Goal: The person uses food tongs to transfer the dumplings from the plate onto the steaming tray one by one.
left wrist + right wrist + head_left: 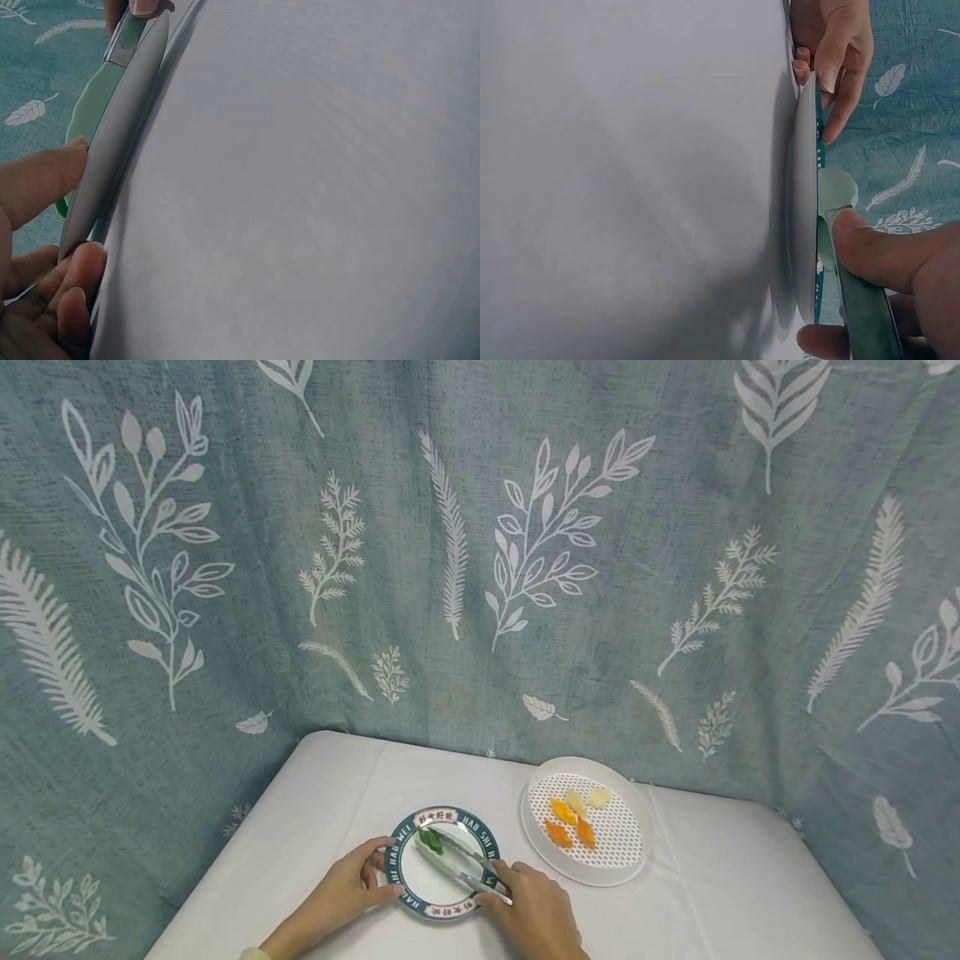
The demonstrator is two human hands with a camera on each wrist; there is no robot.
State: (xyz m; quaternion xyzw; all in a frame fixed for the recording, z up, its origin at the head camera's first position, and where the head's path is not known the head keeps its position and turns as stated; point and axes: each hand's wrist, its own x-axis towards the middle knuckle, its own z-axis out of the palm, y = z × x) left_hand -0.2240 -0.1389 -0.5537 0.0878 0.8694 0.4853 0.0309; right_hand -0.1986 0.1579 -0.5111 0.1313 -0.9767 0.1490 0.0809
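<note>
A round plate [442,909] with a dark green lettered rim lies on the white table. My left hand [348,885] grips its left edge, thumb on the rim; in the left wrist view, fingertips [84,262] curl at the plate's underside. My right hand [536,906] holds metal tongs [480,883] with pale green tips over the plate. By the tips is a small dark green leafy piece [431,841]; its exact kind is unclear. In the right wrist view, the thumb presses on the tongs' handle [870,315], and the pale green tips [838,189] show beyond the plate edge.
A white round tray [534,845] with a perforated bottom stands right of the plate, behind my right hand. Several orange pieces [558,833] and pale yellow pieces [598,797] lie in it. A teal curtain [480,693] with white leaf prints hangs behind the table [337,793].
</note>
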